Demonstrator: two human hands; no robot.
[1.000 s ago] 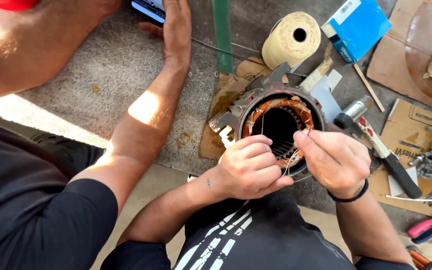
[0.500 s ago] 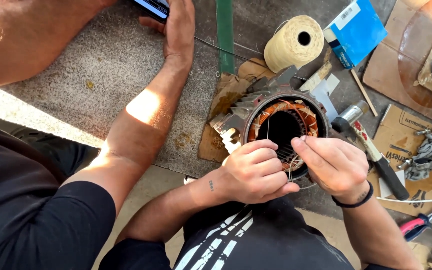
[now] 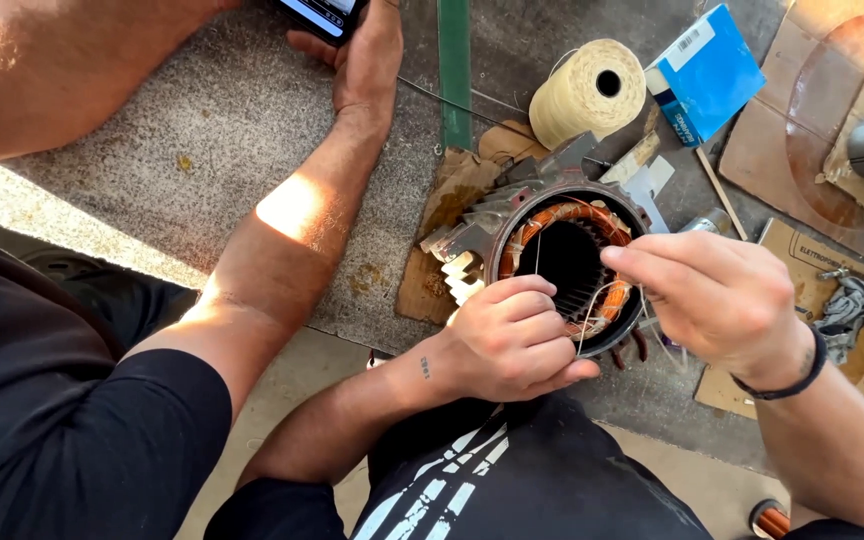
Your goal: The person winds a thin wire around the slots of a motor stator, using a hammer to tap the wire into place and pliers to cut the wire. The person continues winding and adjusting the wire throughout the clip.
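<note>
One motor stator [image 3: 562,260], a grey finned metal ring with orange copper windings around its dark bore, lies on the concrete floor [image 3: 152,130] near the middle of the view, just ahead of the person's lap. It sits partly on one torn piece of brown cardboard [image 3: 442,240].

The left hand [image 3: 507,340] is curled into a loose fist against the ring's near rim, its fingers clenched on the edge where the windings show. The right hand [image 3: 722,295] hovers over the ring's right side, thumb and forefinger pinched on one thin pale string [image 3: 592,300] that runs down toward the left hand. One black band circles the right wrist.

Just beyond the stator, toward the far edge of the floor, stands one spool of cream twine [image 3: 587,90], its hollow core facing up. Beside it to the right lies one blue box [image 3: 707,70]. One green strip [image 3: 455,70] runs straight away from the stator to the far edge.

Further right, flat cardboard sheets [image 3: 812,110] cover the floor, with small grey metal parts scattered on them; these are too small to count.

On the left, another person's bare arm [image 3: 302,210] stretches across the floor, its hand [image 3: 367,55] resting at the far edge beside one phone [image 3: 317,15].
</note>
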